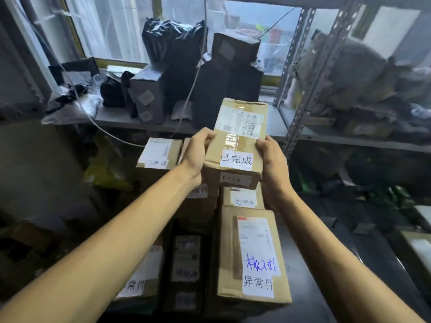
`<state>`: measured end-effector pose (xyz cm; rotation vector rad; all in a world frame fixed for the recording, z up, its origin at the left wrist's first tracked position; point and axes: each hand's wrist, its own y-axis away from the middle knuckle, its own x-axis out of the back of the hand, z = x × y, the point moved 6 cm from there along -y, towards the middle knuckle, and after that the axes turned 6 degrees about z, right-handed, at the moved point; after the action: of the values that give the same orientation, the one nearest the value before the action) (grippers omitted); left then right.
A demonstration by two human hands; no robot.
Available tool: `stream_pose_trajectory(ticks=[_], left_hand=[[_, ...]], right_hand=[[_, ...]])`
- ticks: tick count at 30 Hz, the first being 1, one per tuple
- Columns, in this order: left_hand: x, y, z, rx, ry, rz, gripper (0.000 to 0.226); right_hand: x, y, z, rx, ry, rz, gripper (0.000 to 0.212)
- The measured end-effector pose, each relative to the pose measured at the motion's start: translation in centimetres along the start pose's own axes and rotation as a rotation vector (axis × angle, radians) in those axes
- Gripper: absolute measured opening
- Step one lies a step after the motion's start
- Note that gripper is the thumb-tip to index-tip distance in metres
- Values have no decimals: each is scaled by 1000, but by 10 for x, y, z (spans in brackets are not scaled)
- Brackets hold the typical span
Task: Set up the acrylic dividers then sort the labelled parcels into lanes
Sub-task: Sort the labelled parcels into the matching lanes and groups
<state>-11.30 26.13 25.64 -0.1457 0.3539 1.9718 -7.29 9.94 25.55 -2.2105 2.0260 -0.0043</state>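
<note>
Cardboard parcel (238, 141) held over labelled boxes (253, 257), black packages (210, 89) behind.

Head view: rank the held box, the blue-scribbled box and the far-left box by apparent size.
1. blue-scribbled box: looks slightly largest
2. held box: close behind; differing nearness to the camera leaves these two unsure
3. far-left box: clearly smallest, partly hidden

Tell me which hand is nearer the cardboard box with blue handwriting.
Right. The right hand grips the held parcel by its right edge, just above the blue-handwriting box; the left hand grips the parcel's left edge, farther left.
</note>
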Motion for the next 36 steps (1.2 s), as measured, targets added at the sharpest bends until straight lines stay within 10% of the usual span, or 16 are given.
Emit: stream_pose_trajectory(ticks=[27, 36], left_hand=[[-364, 126, -220, 255, -282, -317, 32], [-462, 67, -290, 268, -359, -277, 51]], right_hand=[[436, 96, 32, -171, 161, 314, 38], [489, 34, 35, 95, 1222, 186, 88]])
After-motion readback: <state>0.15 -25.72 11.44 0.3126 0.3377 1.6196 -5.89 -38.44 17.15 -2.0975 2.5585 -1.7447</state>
